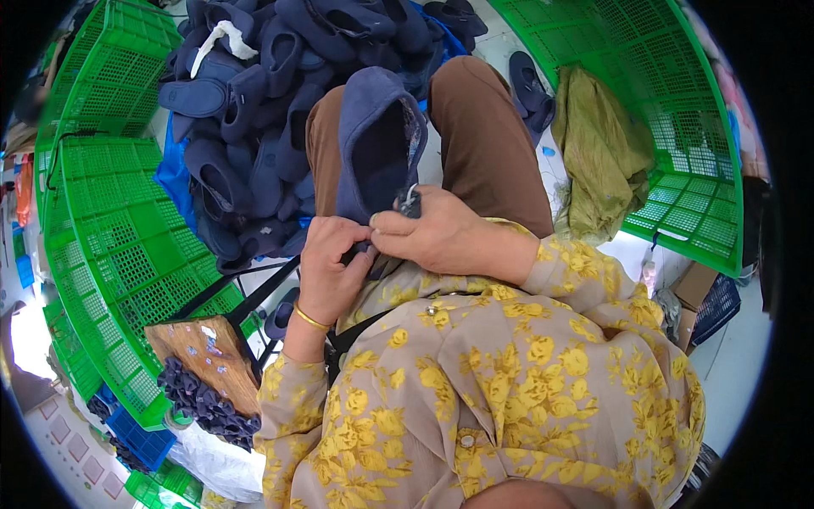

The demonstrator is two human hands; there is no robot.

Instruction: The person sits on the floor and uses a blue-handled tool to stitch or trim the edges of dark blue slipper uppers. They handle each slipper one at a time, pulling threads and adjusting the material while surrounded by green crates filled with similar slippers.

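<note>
A dark blue slipper (377, 140) lies upright along my lap, between my knees in brown trousers. My left hand (329, 270) pinches its near heel edge from the left. My right hand (437, 231) grips the same edge from the right and also holds a small dark metal tool (410, 202) between its fingers. The two hands touch each other at the slipper's heel. A gold bangle (310, 319) circles my left wrist.
A big heap of dark blue slippers (254, 127) lies ahead on blue sheeting. Green plastic crates (110, 246) stand at left, and more green crates (678, 127) stand at right. An olive cloth (598, 161) drapes on the right. A wooden board (208, 352) with small dark pieces sits lower left.
</note>
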